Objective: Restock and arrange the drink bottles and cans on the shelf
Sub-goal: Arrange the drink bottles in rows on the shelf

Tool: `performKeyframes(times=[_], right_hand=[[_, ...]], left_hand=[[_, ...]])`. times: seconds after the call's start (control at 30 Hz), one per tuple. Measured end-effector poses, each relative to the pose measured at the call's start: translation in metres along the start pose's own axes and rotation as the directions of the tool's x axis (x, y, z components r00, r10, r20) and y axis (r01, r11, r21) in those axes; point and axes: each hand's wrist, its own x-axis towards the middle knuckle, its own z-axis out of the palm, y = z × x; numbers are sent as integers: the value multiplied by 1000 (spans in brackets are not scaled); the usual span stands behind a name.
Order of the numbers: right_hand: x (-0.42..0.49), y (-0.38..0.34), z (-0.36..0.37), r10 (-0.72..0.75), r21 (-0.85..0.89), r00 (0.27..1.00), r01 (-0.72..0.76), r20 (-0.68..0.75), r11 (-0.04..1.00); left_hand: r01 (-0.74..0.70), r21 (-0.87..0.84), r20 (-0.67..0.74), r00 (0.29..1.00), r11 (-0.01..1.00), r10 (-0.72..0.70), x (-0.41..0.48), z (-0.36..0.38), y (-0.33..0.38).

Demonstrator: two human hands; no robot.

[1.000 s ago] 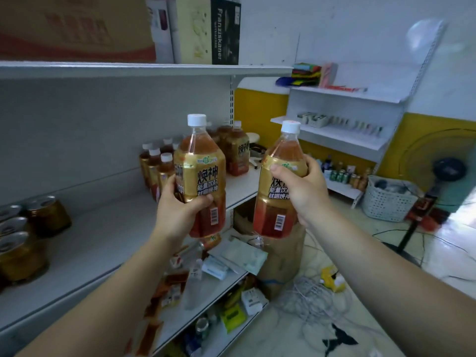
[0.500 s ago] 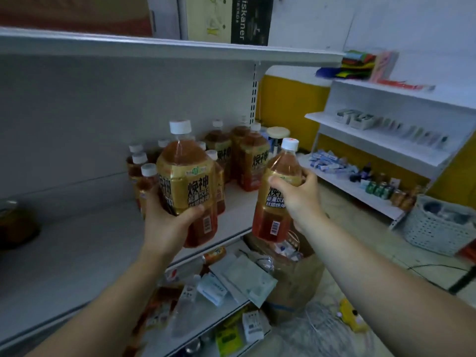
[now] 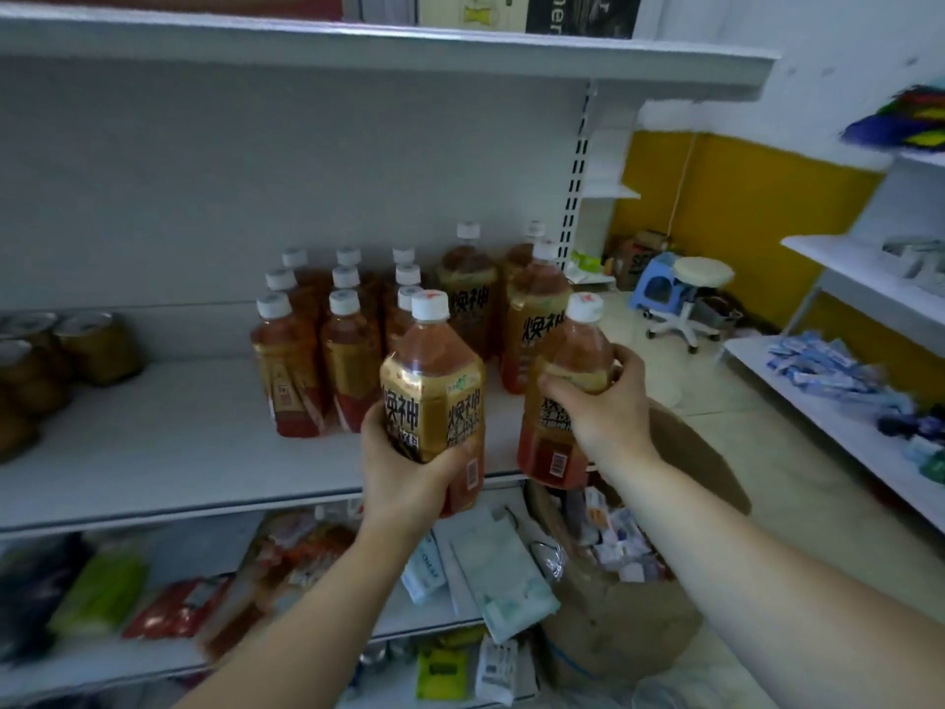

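Note:
I hold two large amber drink bottles with gold labels and white caps. My left hand (image 3: pixel 409 470) grips the left bottle (image 3: pixel 434 396) around its lower half, upright, just in front of the white shelf (image 3: pixel 169 452). My right hand (image 3: pixel 598 409) wraps the right bottle (image 3: pixel 567 371) at its middle, slightly tilted, at the shelf's front right corner. Behind them on the shelf stand several small bottles (image 3: pixel 317 350) in rows and three large bottles (image 3: pixel 534 324) of the same drink at the right end.
Gold cans (image 3: pixel 66 355) sit at the shelf's left end. The lower shelf (image 3: pixel 419 614) holds packets and flat white packages. A brown cardboard box (image 3: pixel 639 596) stands on the floor below my right arm. A white stool (image 3: pixel 690 299) and side shelves (image 3: pixel 838 417) are to the right.
The view has swung left and closer to the shelf. Both bottles have moved nearer the rows of bottles, still held in my hands.

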Motion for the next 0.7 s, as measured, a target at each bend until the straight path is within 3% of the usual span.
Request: performKeyframes(times=[0.33,0.47,0.57,0.7], right_hand=[[16,11,-3,-36,58,996,31,83,998],[21,19,-4,-83,23,988,80,127,997],[26,25,-9,-75,-49,968,89,237,995],[31,27,-14,-83,-9,951,90,298,996]], left_hand=[[-54,275,-138,986,960,95,19,61,-11],[-91,324,-44,993,942,111,22,56,-15],[-138,324,55,990,936,127,24,43,-19],[-124,398,-33,988,909,149,29,58,-25]])
